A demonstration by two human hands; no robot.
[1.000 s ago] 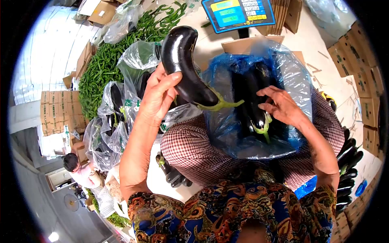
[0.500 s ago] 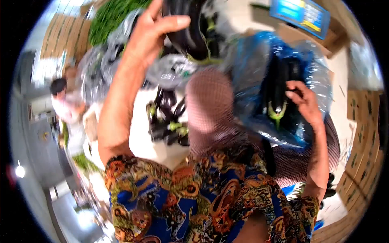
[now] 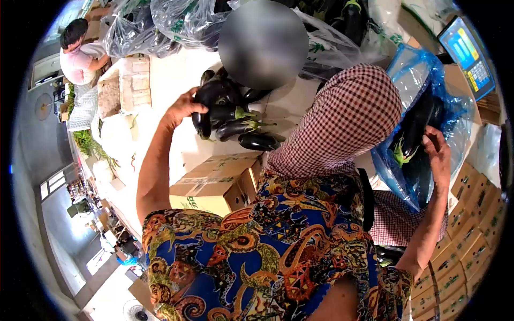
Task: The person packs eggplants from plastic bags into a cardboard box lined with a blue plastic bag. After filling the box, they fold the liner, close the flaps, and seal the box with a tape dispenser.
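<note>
Reaching down toward eleven o'clock, a seated person's left hand [image 3: 181, 109] curls around an eggplant [image 3: 203, 115] at the left edge of a loose pile [image 3: 243, 128] on the floor, with the fingers wrapped over its dark skin. At three o'clock the right hand [image 3: 439, 155] sits at the mouth of a blue bag [image 3: 399, 176] propped against the person's checked knee [image 3: 348, 112]. Its fingers bend over a bagged eggplant [image 3: 412, 131], but whether they pinch the plastic or only press the fruit cannot be told.

The work appears to stand at the pick-up: one eggplant is gripped but not yet lifted from its neighbours, and the bag is steadied to receive it. The next move would call for raising it clear of the pile, carrying it over the knee toward three o'clock and sliding it lengthwise through the bag's mouth without snagging the thin plastic.

By count, the pile holds about six eggplants, the gripped one included, though overlaps make this uncertain. At least two show inside the single blue bag. One scale [image 3: 468, 51] stands at two o'clock, and one cardboard box [image 3: 214, 182] lies just below the pile. At least three clear bags [image 3: 182, 21] of produce crowd twelve o'clock. One co-worker [image 3: 80, 53] bends at ten o'clock, well apart.
</note>
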